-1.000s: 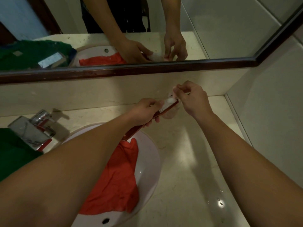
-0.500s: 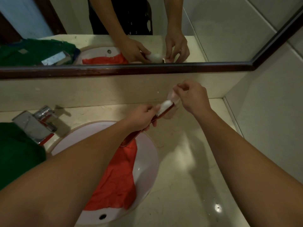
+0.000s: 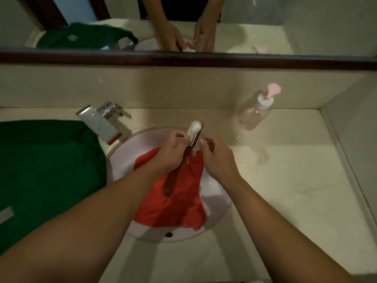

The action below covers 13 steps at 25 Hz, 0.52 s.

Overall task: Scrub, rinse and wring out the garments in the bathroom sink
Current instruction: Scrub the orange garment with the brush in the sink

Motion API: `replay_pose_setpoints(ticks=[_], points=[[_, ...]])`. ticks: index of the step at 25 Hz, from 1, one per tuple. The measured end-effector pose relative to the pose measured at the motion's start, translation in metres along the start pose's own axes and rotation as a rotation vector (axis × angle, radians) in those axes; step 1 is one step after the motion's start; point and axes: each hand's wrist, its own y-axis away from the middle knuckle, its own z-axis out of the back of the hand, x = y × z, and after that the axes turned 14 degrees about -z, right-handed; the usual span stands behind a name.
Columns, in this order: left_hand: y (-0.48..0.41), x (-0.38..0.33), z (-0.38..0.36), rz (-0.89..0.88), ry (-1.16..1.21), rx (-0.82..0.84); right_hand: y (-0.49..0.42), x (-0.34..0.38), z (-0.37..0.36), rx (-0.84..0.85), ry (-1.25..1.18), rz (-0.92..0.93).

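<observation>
A red garment lies crumpled in the white sink. My left hand grips a red scrub brush by the middle of its handle, above the garment. The white bristles face up and carry a blob of foam. My right hand hovers just right of the brush with its fingers loosely curled and nothing visibly in them. A green garment is spread on the counter left of the sink.
A chrome faucet stands at the sink's back left. A clear pump bottle with a pink top sits at the back right of the beige counter. A dark-framed mirror runs along the wall, and a side wall closes the right.
Both hands came back from the pump bottle to above the sink, carrying the foamed brush. My right hand let go of the bottle, and my view tilted down.
</observation>
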Motion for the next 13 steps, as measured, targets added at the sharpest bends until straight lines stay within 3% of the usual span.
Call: replay_pose_setpoints(ticks=[5, 9, 13], points=[[0.026, 0.052, 0.046, 0.004, -0.06, -0.077, 0.026, 0.0, -0.085, 0.143, -0.2, -0.087], [0.044, 0.067, 0.07, 0.021, -0.117, -0.11, 0.043, 0.02, -0.117, 0.315, -0.572, -0.283], [0.047, 0.07, 0.084, 0.062, 0.025, -0.104, 0.041, 0.023, -0.136, 0.298, -0.642, -0.324]])
